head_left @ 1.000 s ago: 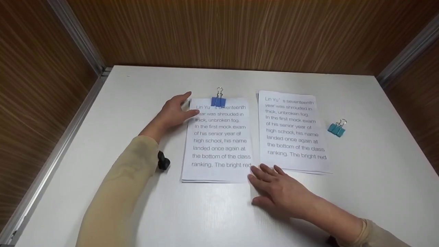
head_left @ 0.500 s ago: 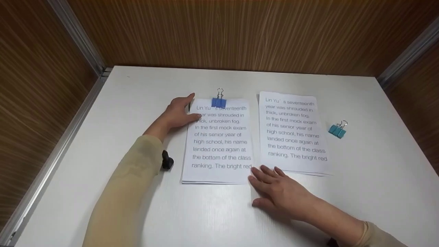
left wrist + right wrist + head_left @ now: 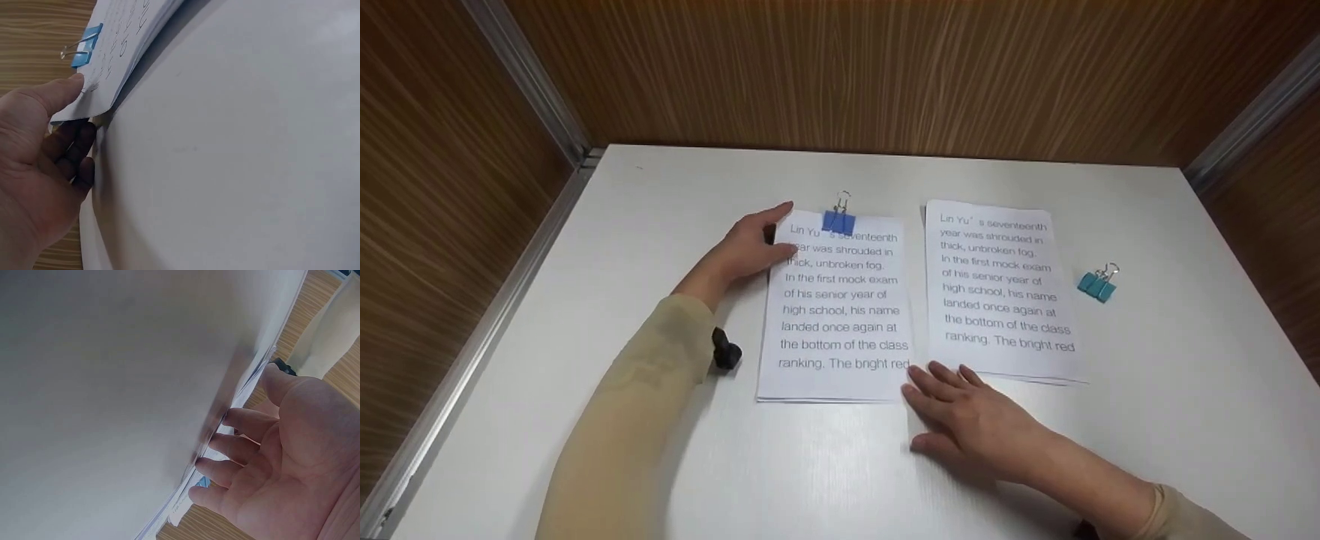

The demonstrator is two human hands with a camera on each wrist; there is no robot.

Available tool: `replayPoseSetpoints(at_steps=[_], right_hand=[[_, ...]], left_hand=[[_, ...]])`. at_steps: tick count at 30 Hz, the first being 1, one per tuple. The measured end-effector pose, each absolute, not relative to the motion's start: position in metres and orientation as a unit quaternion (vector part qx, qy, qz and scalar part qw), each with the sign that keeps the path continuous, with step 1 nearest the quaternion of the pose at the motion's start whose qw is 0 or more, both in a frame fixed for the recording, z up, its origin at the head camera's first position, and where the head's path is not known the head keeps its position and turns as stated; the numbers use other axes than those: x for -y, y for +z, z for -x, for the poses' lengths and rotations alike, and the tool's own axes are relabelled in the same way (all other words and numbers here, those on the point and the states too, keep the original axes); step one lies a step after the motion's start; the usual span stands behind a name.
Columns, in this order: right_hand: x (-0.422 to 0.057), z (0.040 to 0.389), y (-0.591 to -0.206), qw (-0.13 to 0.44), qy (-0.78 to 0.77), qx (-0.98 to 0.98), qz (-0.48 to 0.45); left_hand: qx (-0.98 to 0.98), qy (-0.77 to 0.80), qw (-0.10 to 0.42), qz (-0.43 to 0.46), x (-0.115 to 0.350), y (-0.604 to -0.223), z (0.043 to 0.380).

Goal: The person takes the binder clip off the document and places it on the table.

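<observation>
My left hand (image 3: 748,244) grips the upper left corner of a stack of printed paper sheets (image 3: 844,315), thumb on top and fingers curled underneath. That corner is raised off the table in the left wrist view, where my left hand (image 3: 39,146) shows its palm side. A blue binder clip (image 3: 839,222) sits on the stack's top edge, handles pointing away; it also appears as a light blue clip (image 3: 88,46) beside my thumb. My right hand (image 3: 975,424) lies with spread fingers on the table, fingertips at the stack's lower right corner. In the right wrist view its fingers (image 3: 222,471) hold nothing.
A second stack of printed sheets (image 3: 997,289) lies to the right, with no clip on it. Farther right are teal binder clips (image 3: 1097,286). The white table (image 3: 682,187) has wood-grain walls (image 3: 885,75) behind and at both sides.
My left hand has shifted slightly right onto the left stack's corner and lifts it a little, tilting the blue clip. My right hand has stayed in place.
</observation>
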State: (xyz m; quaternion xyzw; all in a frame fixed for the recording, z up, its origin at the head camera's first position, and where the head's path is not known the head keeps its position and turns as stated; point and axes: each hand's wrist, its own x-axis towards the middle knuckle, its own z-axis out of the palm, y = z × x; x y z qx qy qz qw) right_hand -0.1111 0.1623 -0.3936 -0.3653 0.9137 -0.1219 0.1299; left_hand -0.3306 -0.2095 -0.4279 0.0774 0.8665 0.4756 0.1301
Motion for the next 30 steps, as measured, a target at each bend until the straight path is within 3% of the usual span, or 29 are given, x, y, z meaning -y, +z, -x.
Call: replayPoseSetpoints(at_steps=[11,30], right_hand=[[-0.163,0.111,-0.394,0.137,-0.132,-0.914,0.358],[-0.162,0.111,-0.393,0.146,-0.136,-0.915,0.352]], left_hand=[[-0.813,0.562,0.147,-0.046,0.204,-0.428,0.329],[-0.817,0.567,0.101,-0.010,0.190,-0.420,0.322]])
